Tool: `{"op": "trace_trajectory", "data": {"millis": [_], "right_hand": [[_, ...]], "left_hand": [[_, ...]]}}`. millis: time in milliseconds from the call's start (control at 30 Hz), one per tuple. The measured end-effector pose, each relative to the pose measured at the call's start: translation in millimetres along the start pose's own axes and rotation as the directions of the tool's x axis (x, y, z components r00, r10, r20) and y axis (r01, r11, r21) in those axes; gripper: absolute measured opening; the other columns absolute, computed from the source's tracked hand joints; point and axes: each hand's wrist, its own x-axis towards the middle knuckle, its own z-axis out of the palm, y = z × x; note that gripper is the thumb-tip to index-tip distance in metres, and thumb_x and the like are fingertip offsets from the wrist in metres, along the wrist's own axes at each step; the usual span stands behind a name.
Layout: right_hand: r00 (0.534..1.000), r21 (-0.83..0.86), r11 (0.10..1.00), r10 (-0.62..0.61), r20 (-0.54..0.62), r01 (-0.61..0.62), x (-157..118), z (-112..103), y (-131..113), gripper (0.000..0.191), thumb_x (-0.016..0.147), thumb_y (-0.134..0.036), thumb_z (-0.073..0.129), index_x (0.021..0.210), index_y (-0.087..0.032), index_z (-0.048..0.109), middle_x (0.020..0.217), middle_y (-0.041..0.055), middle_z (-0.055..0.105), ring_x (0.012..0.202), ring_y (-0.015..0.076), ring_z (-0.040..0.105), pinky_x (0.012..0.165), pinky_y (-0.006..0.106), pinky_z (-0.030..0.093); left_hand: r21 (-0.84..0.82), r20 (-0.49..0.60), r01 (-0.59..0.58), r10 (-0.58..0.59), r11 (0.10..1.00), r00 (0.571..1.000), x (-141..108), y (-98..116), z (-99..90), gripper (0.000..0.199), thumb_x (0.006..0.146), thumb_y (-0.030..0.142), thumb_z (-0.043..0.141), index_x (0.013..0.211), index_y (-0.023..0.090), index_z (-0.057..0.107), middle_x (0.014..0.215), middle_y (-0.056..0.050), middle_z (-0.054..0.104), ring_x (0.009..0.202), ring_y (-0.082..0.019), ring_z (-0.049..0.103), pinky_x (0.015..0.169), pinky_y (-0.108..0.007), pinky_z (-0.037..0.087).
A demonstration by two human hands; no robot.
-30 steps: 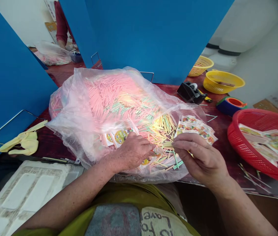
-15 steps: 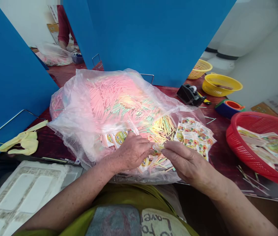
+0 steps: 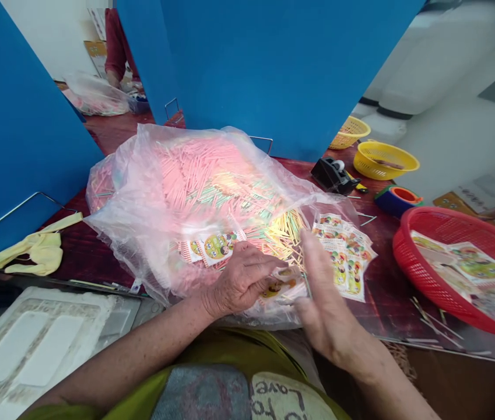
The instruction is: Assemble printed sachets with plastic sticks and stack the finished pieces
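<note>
Jutting from the left fingers (image 3: pixel 261 267) is a printed packet (image 3: pixel 286 284).

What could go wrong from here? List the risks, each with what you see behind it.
1. The small printed packet in the left hand could slip or crease, since only those fingers appear to hold it.
2. The open, blurred right hand is close to the overlapping packets and might knock them askew.
3. Loose sticks beside the red basket, near the table's front edge, might get brushed off.
</note>
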Motion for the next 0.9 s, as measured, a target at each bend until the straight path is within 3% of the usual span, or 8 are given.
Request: {"op": "trace_trajectory", "data": {"millis": [133,233,300,400,567,633,733,900], "right_hand": [[0.982,-0.014,0.995,0.099,-0.163,-0.103,-15,5,1,0.061,0.088,-0.022,0.042,0.145,-0.022,0.018,0.118,0.0124,0.055,0.109,0.0271,0.05,0.091,0.05,0.041],[0.953,-0.105,0.974,0.171,-0.25,-0.202,-40,3,26,0.059,0.085,-0.014,0.047,0.141,-0.025,0.029,0.109,0.0107,0.06,0.094,0.0241,0.057,0.08,0.042,0.047],[0.922,-0.213,0.923,0.252,-0.295,-0.321,-59,-6,56,0.054,0.085,-0.019,0.05,0.137,-0.023,0.036,0.107,0.012,0.062,0.091,0.0257,0.059,0.078,0.043,0.046],[0.933,-0.47,0.808,0.285,-0.218,-0.356,-69,-18,98,0.038,0.085,-0.024,0.047,0.122,-0.02,0.053,0.094,0.0111,0.065,0.086,0.0274,0.059,0.077,0.047,0.045],[0.893,-0.632,0.687,0.45,-0.018,-0.359,3,-1,115,0.029,0.085,-0.029,0.045,0.105,-0.017,0.063,0.106,0.0145,0.062,0.1,0.0321,0.052,0.079,0.05,0.042],[0.76,-0.649,0.654,0.626,0.177,-0.387,45,14,120,0.031,0.085,-0.032,0.044,0.097,-0.013,0.065,0.109,0.0191,0.059,0.107,0.0353,0.048,0.081,0.052,0.04],[0.563,-0.667,0.578,0.779,0.277,-0.471,85,36,136,0.035,0.073,-0.038,0.059,0.092,-0.009,0.067,0.109,0.0222,0.06,0.107,0.0378,0.049,0.084,0.055,0.038],[0.595,-0.64,0.573,0.774,0.217,-0.511,82,54,155,0.025,0.072,-0.02,0.055,0.089,-0.005,0.065,0.102,0.0261,0.062,0.107,0.0406,0.051,0.086,0.061,0.034]], "left_hand": [[-0.023,0.006,0.004,-0.004,1.0,1.0,0,3,8.2,0.033,0.093,0.033,0.034,0.112,0.018,0.057,0.088,-0.006,0.069,0.079,-0.015,0.058,0.082,-0.035,0.038],[0.04,0.074,0.088,-0.091,0.995,0.993,0,0,18.1,0.037,0.094,0.035,0.031,0.116,0.017,0.054,0.087,-0.006,0.068,0.077,-0.015,0.058,0.075,-0.032,0.039],[0.149,0.19,0.096,-0.124,0.984,0.974,-2,-3,22.5,0.032,0.093,0.033,0.033,0.102,0.018,0.06,0.082,-0.004,0.067,0.076,-0.016,0.056,0.071,-0.031,0.038],[0.268,0.458,-0.081,-0.053,0.96,0.887,-6,-7,24.5,0.025,0.088,0.028,0.044,0.071,0.018,0.061,0.076,-0.003,0.064,0.076,-0.017,0.052,0.068,-0.033,0.035],[0.359,0.572,-0.134,-0.104,0.924,0.814,-9,-9,25.2,0.014,0.08,0.026,0.057,0.07,0.017,0.06,0.081,-0.004,0.061,0.081,-0.02,0.05,0.07,-0.036,0.035],[0.365,0.576,-0.132,-0.112,0.922,0.81,-10,-10,25.9,0.013,0.08,0.026,0.056,0.072,0.017,0.06,0.082,-0.004,0.061,0.082,-0.02,0.05,0.071,-0.036,0.036],[0.377,0.575,-0.126,-0.125,0.918,0.809,-12,-10,27.1,0.014,0.082,0.027,0.053,0.074,0.018,0.06,0.087,-0.004,0.061,0.082,-0.02,0.05,0.071,-0.035,0.037],[0.372,0.552,-0.074,-0.156,0.925,0.819,-11,-10,23.8,0.015,0.083,0.027,0.051,0.075,0.017,0.06,0.089,-0.005,0.061,0.085,-0.021,0.05,0.074,-0.036,0.038]]}}
